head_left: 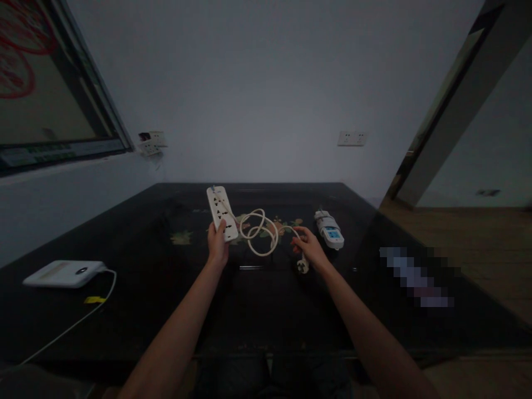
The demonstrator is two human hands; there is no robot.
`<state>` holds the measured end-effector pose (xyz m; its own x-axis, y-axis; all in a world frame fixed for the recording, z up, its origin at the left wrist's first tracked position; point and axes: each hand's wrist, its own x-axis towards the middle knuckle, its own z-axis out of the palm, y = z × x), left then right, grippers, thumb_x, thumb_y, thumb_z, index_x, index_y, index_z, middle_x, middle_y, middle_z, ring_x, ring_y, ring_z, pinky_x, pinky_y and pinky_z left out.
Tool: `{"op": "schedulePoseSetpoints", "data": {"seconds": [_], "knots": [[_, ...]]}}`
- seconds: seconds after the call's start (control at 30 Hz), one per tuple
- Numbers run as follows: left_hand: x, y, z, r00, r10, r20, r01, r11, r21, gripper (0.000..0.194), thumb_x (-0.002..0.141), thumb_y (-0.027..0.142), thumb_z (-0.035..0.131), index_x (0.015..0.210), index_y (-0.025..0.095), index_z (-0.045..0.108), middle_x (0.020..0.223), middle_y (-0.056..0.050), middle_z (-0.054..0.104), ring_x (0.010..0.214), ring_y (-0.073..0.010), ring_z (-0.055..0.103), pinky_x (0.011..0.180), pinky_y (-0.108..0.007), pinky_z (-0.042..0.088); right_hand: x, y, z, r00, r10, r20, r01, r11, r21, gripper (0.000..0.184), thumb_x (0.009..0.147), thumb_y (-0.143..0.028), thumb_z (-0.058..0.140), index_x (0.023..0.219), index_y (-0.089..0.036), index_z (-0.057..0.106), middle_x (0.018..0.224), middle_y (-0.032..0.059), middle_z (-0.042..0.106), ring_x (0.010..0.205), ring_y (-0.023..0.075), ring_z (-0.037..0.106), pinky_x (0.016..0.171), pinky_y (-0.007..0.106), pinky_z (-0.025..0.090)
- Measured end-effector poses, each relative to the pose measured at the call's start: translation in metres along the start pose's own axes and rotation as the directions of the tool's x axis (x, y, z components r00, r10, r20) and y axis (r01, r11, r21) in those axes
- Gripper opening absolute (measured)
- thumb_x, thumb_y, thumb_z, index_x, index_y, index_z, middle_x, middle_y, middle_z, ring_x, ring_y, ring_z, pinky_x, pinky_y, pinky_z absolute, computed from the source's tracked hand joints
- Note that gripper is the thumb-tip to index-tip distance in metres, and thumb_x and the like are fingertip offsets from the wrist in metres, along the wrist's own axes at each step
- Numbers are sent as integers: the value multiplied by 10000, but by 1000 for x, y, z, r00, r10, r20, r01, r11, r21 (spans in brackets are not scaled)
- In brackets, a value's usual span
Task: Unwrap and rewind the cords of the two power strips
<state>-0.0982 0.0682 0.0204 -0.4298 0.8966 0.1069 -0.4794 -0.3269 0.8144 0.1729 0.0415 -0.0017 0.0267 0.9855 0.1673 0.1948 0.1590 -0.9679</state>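
Observation:
My left hand (pixel 217 244) is closed around the near end of a white power strip (pixel 220 210), lifted at a tilt above the dark table (pixel 145 277). Its cream cord (pixel 261 233) loops in a coil between my hands. My right hand (pixel 310 247) is closed on the cord near its end, and the white plug (pixel 303 265) hangs just below the fingers.
A white device with a blue label (pixel 330 230) lies right of my right hand. A flat white box (pixel 64 273) with a white cable (pixel 78 318) sits at the table's left. Wall sockets (pixel 352 138) are on the far wall. A window (pixel 45 94) is at the left.

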Motion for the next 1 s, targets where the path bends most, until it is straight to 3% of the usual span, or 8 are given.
{"op": "schedulePoseSetpoints", "data": {"seconds": [0.13, 0.23, 0.47, 0.63, 0.73, 0.8, 0.87, 1.0], "knots": [[-5, 5, 5, 998, -2, 67, 2, 1000, -4, 281, 727, 314, 692, 950, 186, 578, 893, -38, 682, 726, -157, 674, 672, -270, 540, 2, 5, -7, 998, 28, 58, -23, 996, -84, 438, 769, -335, 548, 1183, -202, 495, 751, -1, 630, 565, 118, 582, 530, 243, 463], [-7, 6, 6, 996, 4, 88, -4, 1000, -6, 294, 719, 324, 697, 949, 185, 578, 891, -44, 687, 719, -166, 680, 664, -276, 543, 3, 6, -17, 993, 55, 104, -34, 979, -201, 427, 768, -308, 582, 1178, -198, 537, 706, -16, 605, 563, 116, 562, 538, 236, 430], [-1, 4, 1, 999, 42, 32, -43, 999, 14, 270, 718, 315, 695, 926, 177, 591, 875, -35, 681, 728, -150, 666, 643, -238, 528, 1, -7, -42, 958, 126, 257, -15, 919, -393, 341, 813, -373, 576, 1063, -147, 633, 762, 43, 637, 631, 145, 549, 582, 261, 417], [2, 3, -2, 999, 42, -5, -42, 999, 23, 257, 729, 306, 680, 935, 181, 590, 888, -31, 679, 742, -152, 666, 676, -263, 533, -14, -26, -57, 874, 230, 428, -20, 897, -442, 592, 743, -509, 648, 1242, -205, 555, 838, 51, 637, 691, 171, 582, 572, 269, 454], [1, 4, -1, 999, 45, -13, -45, 999, 24, 255, 732, 306, 673, 939, 183, 589, 901, -35, 675, 751, -156, 666, 677, -269, 534, -21, -31, -62, 790, 292, 539, 70, 830, -553, 770, 566, -449, 799, 1268, -262, 543, 1071, 64, 590, 851, 193, 590, 707, 297, 487], [1, 4, -1, 999, 48, -19, -48, 998, 28, 258, 731, 307, 673, 940, 182, 588, 909, -37, 671, 753, -157, 662, 672, -269, 534, -20, -30, -61, 766, 320, 558, 144, 760, -634, 789, 473, -364, 849, 1207, -254, 582, 1142, 64, 554, 964, 217, 569, 825, 317, 469], [0, 4, 0, 998, 50, -25, -50, 998, 32, 267, 731, 313, 674, 947, 183, 586, 918, -38, 669, 757, -157, 660, 674, -273, 534, -17, -27, -59, 777, 321, 542, 165, 727, -667, 741, 429, -268, 855, 1128, -232, 612, 1121, 55, 569, 1011, 230, 557, 875, 320, 448], [-1, 5, 1, 999, 45, -26, -44, 998, 42, 279, 727, 324, 679, 948, 185, 581, 907, -33, 667, 758, -157, 658, 681, -276, 532, -11, -16, -53, 823, 274, 497, 143, 747, -649, 552, 453, -162, 813, 977, -204, 647, 1008, 48, 625, 935, 232, 585, 810, 318, 456]]}}
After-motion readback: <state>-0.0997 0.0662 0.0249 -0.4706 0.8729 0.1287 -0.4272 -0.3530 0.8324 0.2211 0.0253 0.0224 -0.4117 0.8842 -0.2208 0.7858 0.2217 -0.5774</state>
